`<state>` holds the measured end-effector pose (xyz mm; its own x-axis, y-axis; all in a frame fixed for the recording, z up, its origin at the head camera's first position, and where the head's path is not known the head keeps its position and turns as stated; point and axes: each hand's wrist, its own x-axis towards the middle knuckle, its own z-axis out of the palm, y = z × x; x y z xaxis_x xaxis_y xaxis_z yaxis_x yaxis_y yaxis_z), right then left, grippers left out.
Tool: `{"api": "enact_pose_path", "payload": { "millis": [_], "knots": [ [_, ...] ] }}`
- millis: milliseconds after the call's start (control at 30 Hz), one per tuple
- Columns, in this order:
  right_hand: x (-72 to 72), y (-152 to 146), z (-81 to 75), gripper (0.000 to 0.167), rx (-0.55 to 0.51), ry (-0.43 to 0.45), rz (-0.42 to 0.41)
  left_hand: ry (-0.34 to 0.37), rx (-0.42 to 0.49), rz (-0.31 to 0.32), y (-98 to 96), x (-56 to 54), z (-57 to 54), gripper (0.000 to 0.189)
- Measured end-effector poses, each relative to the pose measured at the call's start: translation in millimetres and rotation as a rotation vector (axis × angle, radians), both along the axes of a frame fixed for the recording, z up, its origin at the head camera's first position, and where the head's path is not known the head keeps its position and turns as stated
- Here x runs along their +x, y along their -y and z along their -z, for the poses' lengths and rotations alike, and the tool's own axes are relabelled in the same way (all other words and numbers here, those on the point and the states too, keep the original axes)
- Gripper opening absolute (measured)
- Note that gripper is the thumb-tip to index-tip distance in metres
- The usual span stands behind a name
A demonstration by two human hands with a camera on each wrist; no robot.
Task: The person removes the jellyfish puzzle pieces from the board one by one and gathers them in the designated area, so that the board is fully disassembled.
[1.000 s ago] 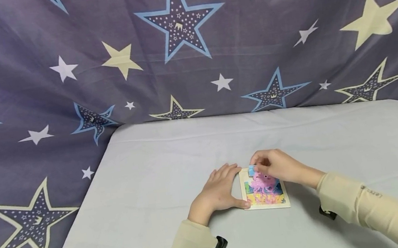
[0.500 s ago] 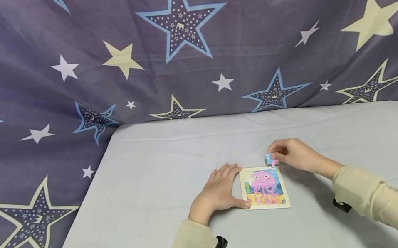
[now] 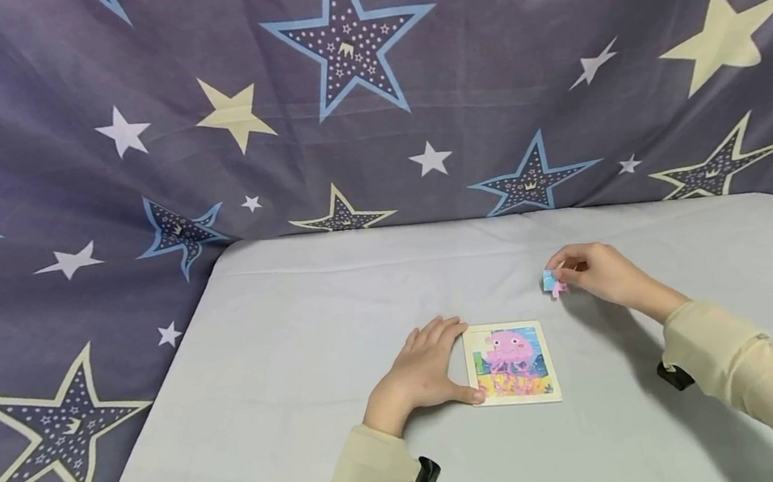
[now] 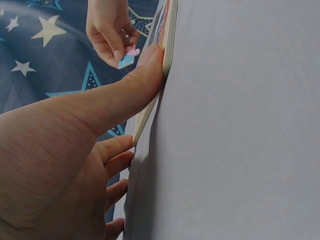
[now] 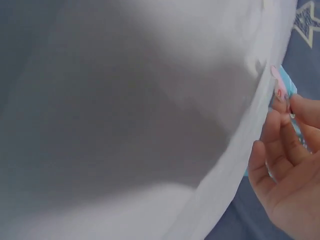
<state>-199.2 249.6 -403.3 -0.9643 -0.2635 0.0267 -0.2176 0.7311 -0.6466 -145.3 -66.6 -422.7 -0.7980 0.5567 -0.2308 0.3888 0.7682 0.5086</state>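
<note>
A small square jigsaw puzzle (image 3: pixel 551 366) with a pale frame lies on the bed-like surface; its picture is a pink jellyfish over a yellow seabed. A cream patch shows at the picture's upper left. Along the left edge rests my left hand (image 3: pixel 421 371), thumb on the near corner and forefinger at the far corner, fingers mostly straight. Up and right of the puzzle, my right hand (image 3: pixel 603 273) pinches a blue-and-pink puzzle piece (image 3: pixel 549 281) between thumb and fingers. The right wrist view shows the pinched piece (image 5: pixel 288 80) at the fingertips.
A light grey padded surface (image 3: pixel 286 368) spreads under both hands. Behind it and at the left hangs a dark cloth (image 3: pixel 317 160) printed with stars. Black straps (image 3: pixel 428 473) show below the sleeves.
My right hand has lifted the piece from over the puzzle's upper left and carried it right and away, past the far right corner. My left hand stays put.
</note>
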Motion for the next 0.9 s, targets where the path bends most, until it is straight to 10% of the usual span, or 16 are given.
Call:
{"api": "enact_pose_path", "payload": {
  "millis": [900],
  "knots": [
    [-24.0,-8.9,10.5,0.012,0.129,0.034,0.028,-0.008,0.003,0.004,0.5,-1.0,6.6,0.103]
  ]
}}
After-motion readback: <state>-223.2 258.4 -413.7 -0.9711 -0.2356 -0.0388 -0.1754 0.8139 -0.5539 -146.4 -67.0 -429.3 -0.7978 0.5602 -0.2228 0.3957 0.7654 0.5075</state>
